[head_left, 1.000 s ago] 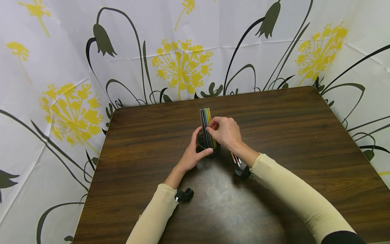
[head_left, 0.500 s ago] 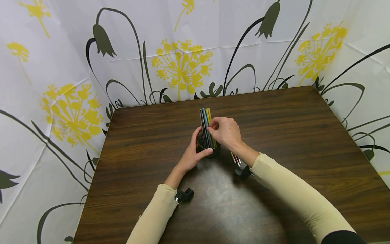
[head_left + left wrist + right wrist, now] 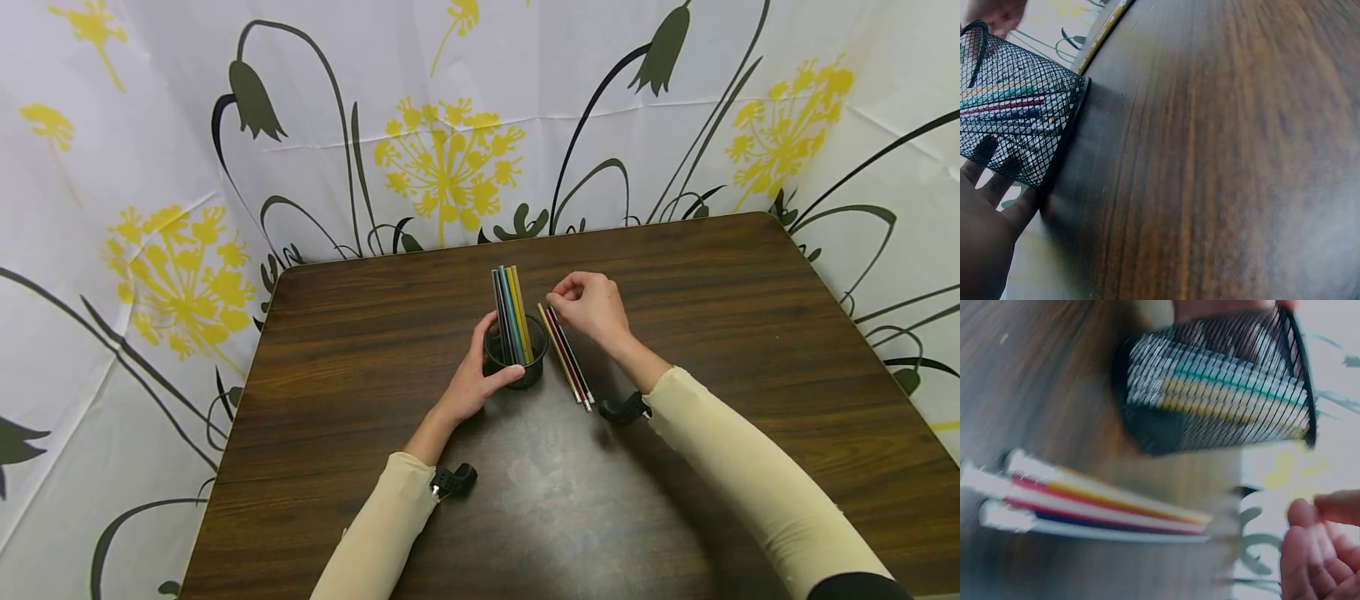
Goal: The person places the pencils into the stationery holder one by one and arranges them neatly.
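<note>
My left hand (image 3: 471, 382) grips a black mesh pencil cup (image 3: 531, 377), fingers around its far left side and thumb across the near rim. Several pencils (image 3: 512, 312), among them teal, yellow and dark ones, lean upright in the cup. To the cup's right a few more pencils (image 3: 567, 358) lie side by side on the table, white eraser ends toward me. Over their far ends hovers my right hand (image 3: 592, 304), fingers bent, thumb near the fingertips. In the right wrist view nothing shows between the fingers (image 3: 1313, 550) of that hand.
The brown wood-grain table (image 3: 360, 358) reaches back to a white curtain (image 3: 585, 108) printed with yellow and grey-green flowers. Each wrist wears a black camera, such as the left wrist camera (image 3: 454, 480).
My right hand has let go of the pencils in the cup and moved right, above the loose pencils, which now show fully. My left hand stays on the cup.
</note>
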Motion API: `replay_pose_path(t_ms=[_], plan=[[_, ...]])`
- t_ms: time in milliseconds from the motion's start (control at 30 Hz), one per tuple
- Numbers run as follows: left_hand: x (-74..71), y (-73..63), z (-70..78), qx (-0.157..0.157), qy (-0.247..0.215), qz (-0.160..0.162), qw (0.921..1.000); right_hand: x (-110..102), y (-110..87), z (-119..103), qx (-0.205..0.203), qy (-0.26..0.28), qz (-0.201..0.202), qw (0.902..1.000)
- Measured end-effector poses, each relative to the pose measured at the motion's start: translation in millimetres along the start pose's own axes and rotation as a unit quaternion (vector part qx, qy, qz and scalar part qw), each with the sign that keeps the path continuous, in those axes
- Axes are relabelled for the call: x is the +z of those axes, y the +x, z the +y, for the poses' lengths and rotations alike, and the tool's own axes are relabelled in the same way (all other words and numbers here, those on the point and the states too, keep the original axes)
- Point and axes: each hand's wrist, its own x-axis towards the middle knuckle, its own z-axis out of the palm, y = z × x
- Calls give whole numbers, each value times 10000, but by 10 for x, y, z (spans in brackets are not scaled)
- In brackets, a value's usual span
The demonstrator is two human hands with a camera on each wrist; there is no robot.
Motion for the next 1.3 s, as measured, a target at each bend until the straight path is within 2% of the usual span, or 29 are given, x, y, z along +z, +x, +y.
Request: replay_pose_path(t_ms=[133,300,400,667,933,1067,1300], plan=[[4,-6,-1,-10,54,29,10000,-20,-1,194,409,-719,-480,9954],[6,-6,7,-24,54,22,10000,25,-2,426,707,-1154,-1103,9846],[0,-9,8,-3,51,2,10000,56,-9,504,785,-1309,-1259,9802],[-11,-24,10,5,5,-1,10000,83,4,552,746,-1310,-1398,9786],[-16,-17,0,40,-5,-16,10000,48,10,525,937,-1251,-1583,9749],[-17,-23,8,-3,-12,9,10000,40,-2,493,971,-1580,-1579,9699],[-17,-31,-6,-29,48,-13,10000,44,-33,442,936,-2491,-1274,9555]])
